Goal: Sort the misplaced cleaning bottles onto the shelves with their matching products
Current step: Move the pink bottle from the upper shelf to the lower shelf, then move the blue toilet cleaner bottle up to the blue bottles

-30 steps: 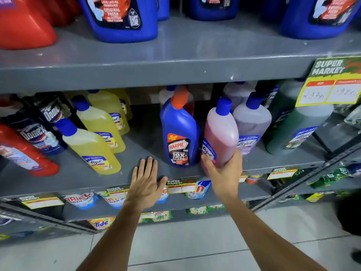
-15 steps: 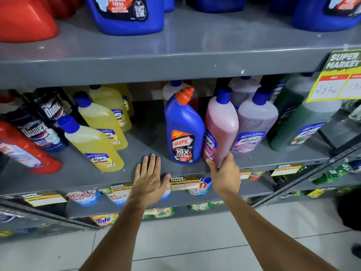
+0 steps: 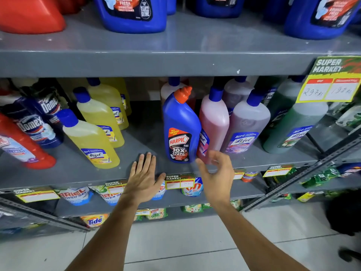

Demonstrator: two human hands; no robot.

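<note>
A pink Lizol bottle (image 3: pixel 214 122) with a blue cap stands on the middle grey shelf (image 3: pixel 74 169), between a blue Harpic bottle (image 3: pixel 180 128) with an orange cap and a lilac Lizol bottle (image 3: pixel 245 124). My right hand (image 3: pixel 215 175) hovers just in front of the pink bottle's base, fingers spread and blurred, holding nothing. My left hand (image 3: pixel 143 177) lies flat with its fingers on the shelf's front edge, left of the Harpic bottle. Yellow Lizol bottles (image 3: pixel 90 140) stand further left.
Dark blue Domex bottles (image 3: pixel 37 124) and a red bottle (image 3: pixel 25 149) fill the shelf's left end; green Lizol bottles (image 3: pixel 293 128) stand at the right. Large blue Harpic jugs (image 3: pixel 132 14) sit on the upper shelf. A yellow price tag (image 3: pixel 330 83) hangs at the right. Detergent packs lie below.
My right hand set the pink bottle upright on the shelf beside the Harpic bottle, let go of it and drew back a little. My left hand stayed on the shelf edge.
</note>
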